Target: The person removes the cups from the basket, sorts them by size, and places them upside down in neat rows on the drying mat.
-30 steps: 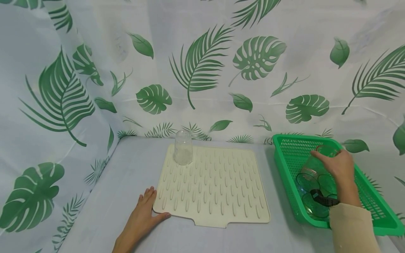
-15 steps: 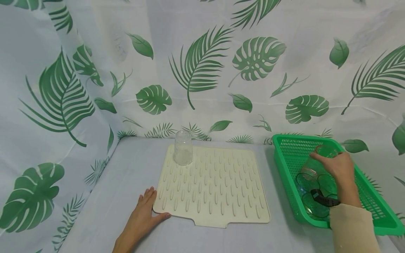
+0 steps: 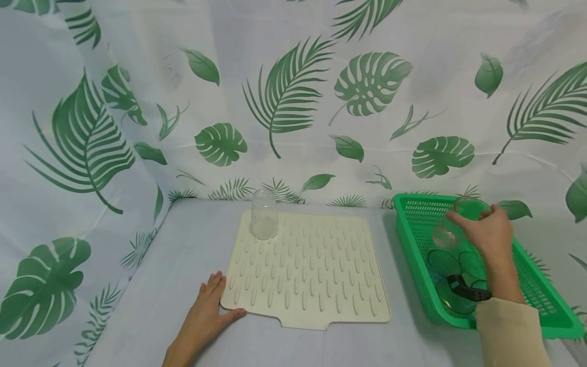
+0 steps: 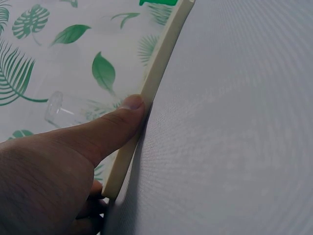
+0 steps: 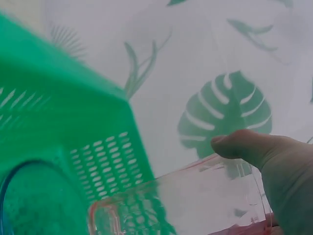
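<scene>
In the head view, my right hand point(image 3: 491, 237) grips a clear, faintly pink drinking glass point(image 3: 464, 216) near its rim. The glass tilts above the other glasses in the green basket point(image 3: 415, 285). From the right wrist view, the thumb lies along one side of this glass point(image 5: 195, 196); the other fingers are mostly hidden. My left hand point(image 3: 206, 311) touches the front left corner of a cream drying mat point(image 3: 307, 265), its fingers spread and straight. In the left wrist view, the thumb rests on the mat's edge point(image 4: 164, 58). A clear glass point(image 3: 264, 216) stands on the mat's back left.
Several glasses point(image 3: 458, 295) lie in the front part of the basket. Leaf-printed cloth point(image 3: 293, 102) hangs behind and at the left of the table point(image 3: 183, 244). A black band point(image 3: 468, 290) circles the right wrist.
My right hand has lifted the pinkish glass a little upward from among the other glasses. The left hand stays at the mat's corner.
</scene>
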`<state>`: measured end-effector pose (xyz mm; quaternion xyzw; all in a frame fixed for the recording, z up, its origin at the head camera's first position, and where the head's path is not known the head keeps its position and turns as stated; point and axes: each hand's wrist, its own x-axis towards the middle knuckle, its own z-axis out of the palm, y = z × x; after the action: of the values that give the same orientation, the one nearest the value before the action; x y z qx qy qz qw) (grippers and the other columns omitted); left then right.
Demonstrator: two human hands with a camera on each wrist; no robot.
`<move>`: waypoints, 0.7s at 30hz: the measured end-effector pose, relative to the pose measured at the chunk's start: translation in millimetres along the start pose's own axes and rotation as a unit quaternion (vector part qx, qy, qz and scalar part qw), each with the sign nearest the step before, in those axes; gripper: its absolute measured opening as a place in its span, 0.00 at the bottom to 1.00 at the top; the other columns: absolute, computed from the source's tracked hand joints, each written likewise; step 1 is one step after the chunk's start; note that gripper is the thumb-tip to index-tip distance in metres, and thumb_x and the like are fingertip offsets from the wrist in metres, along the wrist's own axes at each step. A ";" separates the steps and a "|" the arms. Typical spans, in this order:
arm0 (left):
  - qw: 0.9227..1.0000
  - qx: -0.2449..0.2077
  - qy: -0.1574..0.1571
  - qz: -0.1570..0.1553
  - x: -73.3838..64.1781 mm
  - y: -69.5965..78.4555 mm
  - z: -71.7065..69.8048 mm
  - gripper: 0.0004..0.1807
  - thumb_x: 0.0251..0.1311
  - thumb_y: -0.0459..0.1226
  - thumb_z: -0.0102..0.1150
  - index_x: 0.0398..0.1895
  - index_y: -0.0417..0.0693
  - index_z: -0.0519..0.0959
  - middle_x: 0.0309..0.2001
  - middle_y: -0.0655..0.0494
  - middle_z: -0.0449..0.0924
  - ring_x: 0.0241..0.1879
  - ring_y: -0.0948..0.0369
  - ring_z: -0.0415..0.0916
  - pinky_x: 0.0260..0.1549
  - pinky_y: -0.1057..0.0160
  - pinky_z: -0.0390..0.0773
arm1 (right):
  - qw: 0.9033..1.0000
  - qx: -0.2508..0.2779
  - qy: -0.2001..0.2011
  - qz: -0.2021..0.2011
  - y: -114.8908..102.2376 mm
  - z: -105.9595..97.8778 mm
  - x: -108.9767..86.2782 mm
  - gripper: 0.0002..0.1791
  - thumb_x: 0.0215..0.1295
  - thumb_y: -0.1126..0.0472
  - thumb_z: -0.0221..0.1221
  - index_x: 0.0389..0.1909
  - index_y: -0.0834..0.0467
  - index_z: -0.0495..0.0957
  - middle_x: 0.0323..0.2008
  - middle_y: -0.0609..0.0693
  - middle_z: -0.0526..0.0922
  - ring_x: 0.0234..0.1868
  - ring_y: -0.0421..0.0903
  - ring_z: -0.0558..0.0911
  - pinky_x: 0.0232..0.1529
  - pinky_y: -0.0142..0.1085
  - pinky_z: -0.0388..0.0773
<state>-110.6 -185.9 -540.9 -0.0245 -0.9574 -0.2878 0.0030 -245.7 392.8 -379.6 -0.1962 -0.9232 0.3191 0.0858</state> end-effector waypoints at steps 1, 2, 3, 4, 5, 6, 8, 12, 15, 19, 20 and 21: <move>1.000 -0.001 0.000 -0.001 0.0 0.0 0.0 0.58 0.42 0.66 0.62 0.68 0.35 0.59 0.72 0.40 0.54 0.73 0.46 0.48 0.72 0.46 0.46 | 1.000 0.005 0.006 -0.007 -3.5 -0.7 -1.7 0.62 0.55 0.31 0.54 0.72 0.67 0.32 0.67 0.75 0.53 0.62 0.73 0.61 0.49 0.64 0.68; 1.000 0.000 -0.001 -0.002 0.1 -0.1 -0.1 0.58 0.42 0.66 0.62 0.68 0.35 0.59 0.72 0.40 0.54 0.73 0.47 0.48 0.72 0.46 0.46 | 1.000 0.008 0.012 -0.015 -6.9 -1.4 -3.4 0.62 0.56 0.32 0.54 0.72 0.66 0.32 0.68 0.74 0.53 0.63 0.72 0.61 0.50 0.65 0.67; 1.000 -0.001 -0.003 -0.003 0.5 -0.4 0.0 0.58 0.42 0.66 0.62 0.68 0.35 0.59 0.72 0.40 0.54 0.73 0.47 0.48 0.72 0.46 0.46 | 1.000 0.012 0.018 -0.022 -10.3 -2.2 -5.3 0.61 0.56 0.33 0.55 0.73 0.65 0.32 0.68 0.74 0.53 0.63 0.72 0.61 0.51 0.65 0.67; 1.000 -0.001 -0.004 -0.004 0.8 -0.8 0.1 0.58 0.42 0.66 0.62 0.68 0.35 0.59 0.72 0.40 0.54 0.73 0.47 0.47 0.72 0.46 0.45 | 0.999 0.015 0.023 -0.030 -13.8 -3.0 -7.3 0.60 0.56 0.33 0.55 0.73 0.64 0.32 0.68 0.72 0.54 0.63 0.71 0.61 0.51 0.65 0.67; 1.000 0.000 -0.006 -0.004 1.0 -0.9 0.0 0.58 0.42 0.66 0.62 0.69 0.36 0.59 0.72 0.41 0.54 0.73 0.47 0.47 0.72 0.46 0.45 | 0.999 0.020 0.028 -0.035 -17.3 -4.0 -9.2 0.60 0.56 0.34 0.56 0.73 0.64 0.33 0.69 0.71 0.54 0.63 0.70 0.61 0.51 0.65 0.66; 1.000 0.000 -0.010 -0.005 1.1 -0.9 -0.3 0.58 0.42 0.66 0.62 0.69 0.36 0.58 0.72 0.41 0.53 0.74 0.48 0.47 0.72 0.46 0.44 | 0.998 0.025 0.034 -0.039 -21.0 -4.7 -11.4 0.59 0.56 0.34 0.56 0.73 0.62 0.34 0.69 0.70 0.54 0.63 0.69 0.61 0.51 0.65 0.67; 1.000 0.001 -0.014 -0.007 1.4 -1.2 -0.5 0.58 0.42 0.65 0.62 0.69 0.36 0.58 0.72 0.41 0.53 0.74 0.49 0.46 0.73 0.47 0.44 | 0.997 0.033 0.049 -0.049 -29.0 -5.9 -15.8 0.58 0.56 0.35 0.57 0.74 0.61 0.35 0.70 0.67 0.56 0.63 0.67 0.62 0.52 0.64 0.67; 1.000 0.000 -0.020 -0.010 1.1 -0.7 -1.3 0.58 0.43 0.65 0.62 0.70 0.37 0.57 0.73 0.42 0.52 0.74 0.49 0.45 0.73 0.47 0.43 | 0.995 0.044 0.074 -0.059 -46.8 -8.8 -25.4 0.56 0.54 0.36 0.58 0.74 0.56 0.39 0.69 0.62 0.60 0.64 0.61 0.64 0.53 0.59 0.69; 1.000 -0.001 -0.023 -0.013 1.3 -0.7 -1.3 0.58 0.43 0.65 0.62 0.70 0.37 0.56 0.73 0.42 0.51 0.74 0.49 0.45 0.73 0.47 0.43 | 0.993 0.055 0.083 -0.064 -59.6 -12.1 -33.4 0.55 0.53 0.37 0.60 0.74 0.53 0.41 0.69 0.58 0.61 0.64 0.58 0.65 0.56 0.56 0.68; 1.000 -0.003 -0.027 -0.016 1.8 -1.1 -0.9 0.58 0.43 0.66 0.62 0.70 0.37 0.56 0.73 0.42 0.51 0.74 0.49 0.45 0.73 0.46 0.42 | 0.991 0.070 0.090 -0.071 -74.1 -15.1 -44.7 0.54 0.52 0.38 0.62 0.74 0.47 0.43 0.70 0.55 0.62 0.66 0.57 0.66 0.61 0.55 0.67; 0.999 -0.004 -0.027 -0.016 1.9 -1.1 -0.8 0.58 0.43 0.66 0.62 0.70 0.37 0.56 0.73 0.42 0.51 0.74 0.49 0.45 0.73 0.46 0.42 | 0.990 0.073 0.093 -0.074 -77.1 -15.2 -47.0 0.53 0.52 0.39 0.63 0.74 0.46 0.44 0.69 0.54 0.63 0.65 0.56 0.67 0.62 0.54 0.67; 0.999 -0.004 -0.028 -0.017 2.0 -1.1 -0.7 0.58 0.43 0.65 0.62 0.70 0.38 0.56 0.73 0.42 0.51 0.74 0.49 0.44 0.73 0.47 0.41 | 0.989 0.076 0.097 -0.076 -80.1 -15.2 -49.4 0.52 0.52 0.39 0.63 0.73 0.45 0.46 0.69 0.53 0.64 0.65 0.55 0.67 0.63 0.52 0.68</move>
<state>-112.6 -187.1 -540.9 -0.0167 -0.9561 -0.2911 -0.0289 -221.2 323.0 -319.5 -0.1480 -0.8959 0.3603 0.2135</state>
